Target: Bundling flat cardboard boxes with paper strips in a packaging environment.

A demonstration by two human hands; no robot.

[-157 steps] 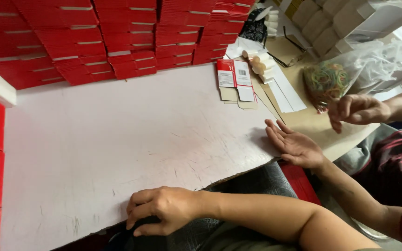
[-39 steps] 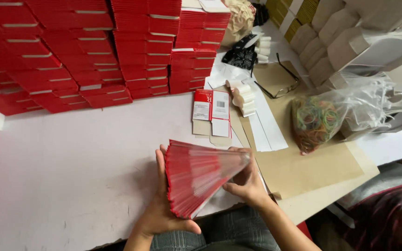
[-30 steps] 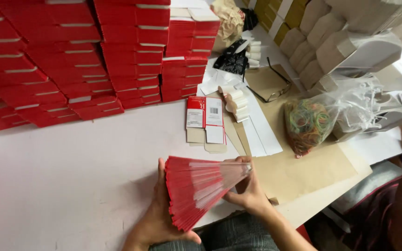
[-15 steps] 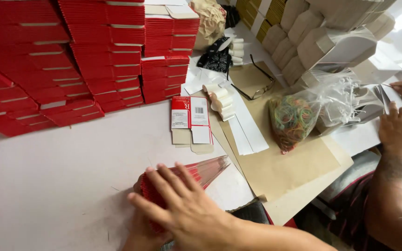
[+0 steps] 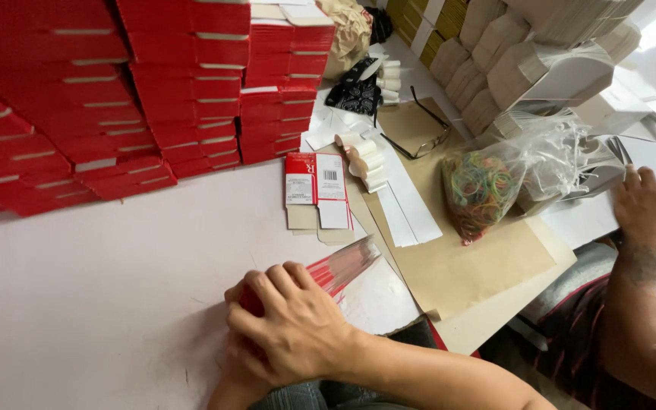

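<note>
A bundle of flat red cartons (image 5: 345,266) lies fanned on the white table (image 5: 115,304), its far end pointing right and away from me. My right hand (image 5: 294,326) is clasped over the near end of the bundle, fingers curled around it. My left hand (image 5: 231,373) sits underneath and is mostly hidden by the right one; only its edge and wrist show, gripping the same end.
Tall stacks of red cartons (image 5: 153,91) fill the back left. One unfolded carton (image 5: 316,190), white strips (image 5: 404,205), eyeglasses (image 5: 419,133) and a bag of rubber bands (image 5: 480,190) lie on brown paper (image 5: 465,266). Another person's hand (image 5: 647,201) rests at the right.
The red bundle, held up and fanned before, has come down onto the table. My right hand has moved over its near end.
</note>
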